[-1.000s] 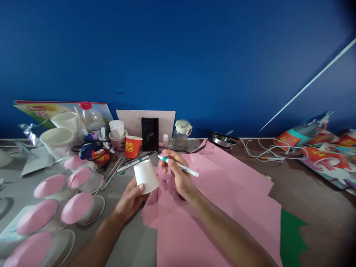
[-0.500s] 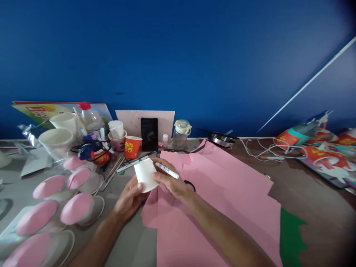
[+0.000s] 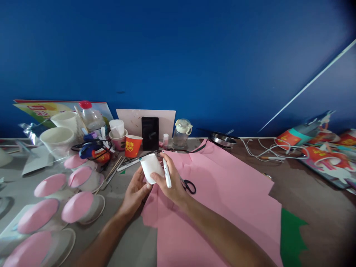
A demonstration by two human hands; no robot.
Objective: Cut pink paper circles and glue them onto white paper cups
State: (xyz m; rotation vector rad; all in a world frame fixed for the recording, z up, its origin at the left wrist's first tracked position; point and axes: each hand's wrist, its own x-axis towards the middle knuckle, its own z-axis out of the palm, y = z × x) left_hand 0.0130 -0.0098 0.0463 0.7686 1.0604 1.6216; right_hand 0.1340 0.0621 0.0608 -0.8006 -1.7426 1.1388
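Between my hands is a small white paper cup point(image 3: 151, 167), tilted, with its curved side facing me. My left hand point(image 3: 136, 193) grips it from the lower left, thumb at its bottom edge. My right hand point(image 3: 172, 181) holds a white marker point(image 3: 167, 172) among its fingers, and the right thumb presses on the cup's side. Some of the fingers behind the cup are hidden. Beneath the hands lies a large pink paper sheet point(image 3: 222, 200). The black-handled scissors point(image 3: 190, 186) rest on it, partly covered by my right hand.
Several cups with pink oval tops point(image 3: 78, 207) lie at the left. Along the back are a red paper cup point(image 3: 133, 145), a black phone point(image 3: 150, 133), a glass jar point(image 3: 182, 135) and a small pan point(image 3: 222, 139). White cables point(image 3: 267, 152) and green paper point(image 3: 292, 233) are at the right.
The cup has moved slightly up and right and been turned in my hands. The marker has swung from slanting to nearly upright. More of the scissors' handle shows.
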